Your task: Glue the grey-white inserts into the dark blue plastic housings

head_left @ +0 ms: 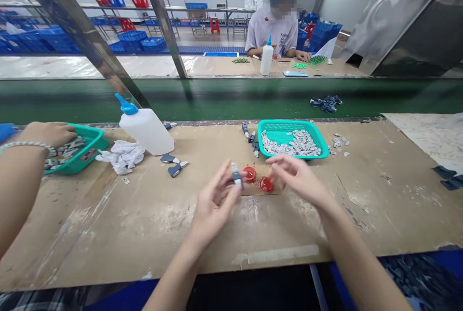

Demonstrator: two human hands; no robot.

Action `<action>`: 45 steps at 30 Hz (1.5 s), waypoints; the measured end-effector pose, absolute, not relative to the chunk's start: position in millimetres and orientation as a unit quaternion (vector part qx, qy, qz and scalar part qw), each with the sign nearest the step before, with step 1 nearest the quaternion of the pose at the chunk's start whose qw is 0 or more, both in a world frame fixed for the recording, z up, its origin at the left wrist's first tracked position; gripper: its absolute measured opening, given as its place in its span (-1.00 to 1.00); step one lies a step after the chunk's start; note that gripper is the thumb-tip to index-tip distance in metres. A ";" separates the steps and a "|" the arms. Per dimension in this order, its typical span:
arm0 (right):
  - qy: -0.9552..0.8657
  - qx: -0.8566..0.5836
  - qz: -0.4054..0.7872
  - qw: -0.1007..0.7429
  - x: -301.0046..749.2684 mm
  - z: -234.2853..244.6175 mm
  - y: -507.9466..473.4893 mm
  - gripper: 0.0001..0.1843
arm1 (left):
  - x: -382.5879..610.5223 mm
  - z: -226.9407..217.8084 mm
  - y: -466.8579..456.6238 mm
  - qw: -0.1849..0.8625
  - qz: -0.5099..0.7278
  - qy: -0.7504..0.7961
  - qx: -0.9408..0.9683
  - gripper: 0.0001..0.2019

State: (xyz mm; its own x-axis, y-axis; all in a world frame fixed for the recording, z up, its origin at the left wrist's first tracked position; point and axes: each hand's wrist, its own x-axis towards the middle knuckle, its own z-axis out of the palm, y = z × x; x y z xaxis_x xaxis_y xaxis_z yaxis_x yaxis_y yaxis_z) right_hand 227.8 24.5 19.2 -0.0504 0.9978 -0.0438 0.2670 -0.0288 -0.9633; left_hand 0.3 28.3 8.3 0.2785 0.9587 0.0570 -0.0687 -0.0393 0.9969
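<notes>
My left hand [217,200] pinches a small dark blue and silver part [236,176] upright between thumb and fingertips. Just beyond it lie two small red caps [249,173] [266,184] on the brown work surface [152,224]. My right hand [294,176] hovers over the right red cap with fingers spread and nothing visible in it. A green mesh basket [292,126] of small silver pieces stands right behind my right hand.
A white glue bottle with blue nozzle [144,128] and crumpled tissue [123,155] sit at left. A neighbour's arm [21,171] reaches into another green basket [85,149]. Loose blue parts [173,165] lie mid-table. A green conveyor belt [231,99] runs behind; a person works opposite.
</notes>
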 end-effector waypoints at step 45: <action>-0.464 -0.643 0.381 0.475 278.3 -3.5 29.0 -0.55 | 14.8 32.3 124.7 0.699 0.396 0.325 0.499 -0.64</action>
State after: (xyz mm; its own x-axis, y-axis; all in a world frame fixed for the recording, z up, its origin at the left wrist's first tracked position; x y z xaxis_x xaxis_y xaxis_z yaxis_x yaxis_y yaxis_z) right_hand 278.3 29.0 -3.5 0.2777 0.9594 -0.0487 0.2341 -0.1167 -0.9652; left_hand 14.8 124.7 32.3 0.4755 0.8777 -0.0591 -0.2299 0.1889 0.9547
